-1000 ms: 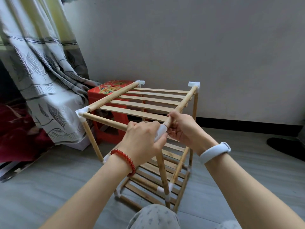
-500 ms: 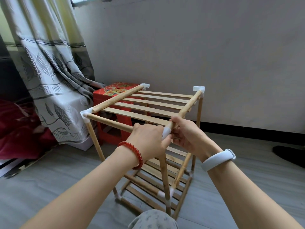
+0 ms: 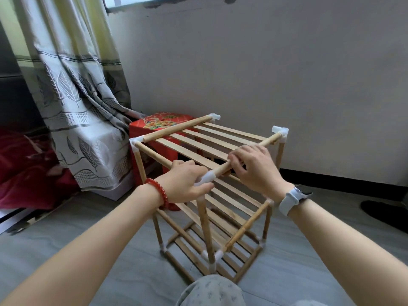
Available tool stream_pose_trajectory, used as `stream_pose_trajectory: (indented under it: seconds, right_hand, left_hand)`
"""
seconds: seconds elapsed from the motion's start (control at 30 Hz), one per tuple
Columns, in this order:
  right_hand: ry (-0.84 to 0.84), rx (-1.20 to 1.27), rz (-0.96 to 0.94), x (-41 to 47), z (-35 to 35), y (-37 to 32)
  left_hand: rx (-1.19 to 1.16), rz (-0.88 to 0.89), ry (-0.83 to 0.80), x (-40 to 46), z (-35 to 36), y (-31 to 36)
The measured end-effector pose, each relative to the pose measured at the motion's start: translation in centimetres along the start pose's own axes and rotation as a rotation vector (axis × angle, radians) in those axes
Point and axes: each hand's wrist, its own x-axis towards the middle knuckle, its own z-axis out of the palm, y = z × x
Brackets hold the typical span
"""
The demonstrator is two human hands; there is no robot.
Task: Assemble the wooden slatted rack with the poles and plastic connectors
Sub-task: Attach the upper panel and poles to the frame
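Since a second ago our right hand (image 3: 257,167) has slid further along the top pole (image 3: 247,154), fingers curled over it, while our left hand (image 3: 186,184) still grips the near corner connector (image 3: 206,178). The rack (image 3: 212,195) stands on the floor (image 3: 66,228) by the wall. It looks light but wobbly; best held at the joints.
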Motion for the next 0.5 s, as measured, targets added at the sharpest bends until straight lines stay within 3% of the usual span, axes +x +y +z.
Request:
stream_pose_trajectory:
  seconds: [0.1,0.3,0.4,0.5]
  right_hand:
    - [-0.139,-0.061,-0.134,1.1,0.3,-0.7]
    - [-0.189,-0.089,-0.211,2.6,2.5,-4.1]
    - [-0.238,-0.032,-0.21,3.4,2.4,-4.5]
    - [-0.287,-0.022,-0.198,3.7,2.3,-4.3]
  left_hand:
    - [0.003,-0.062,-0.039,-0.9,-0.9,-2.9]
    - [0.115,-0.185,-0.09,-2.4,-2.3,-6.7]
    - [-0.017,-0.257,-0.097,-2.0,-2.9,-6.9]
    - [-0.182,-0.399,0.058,-0.1,-2.4,-5.5]
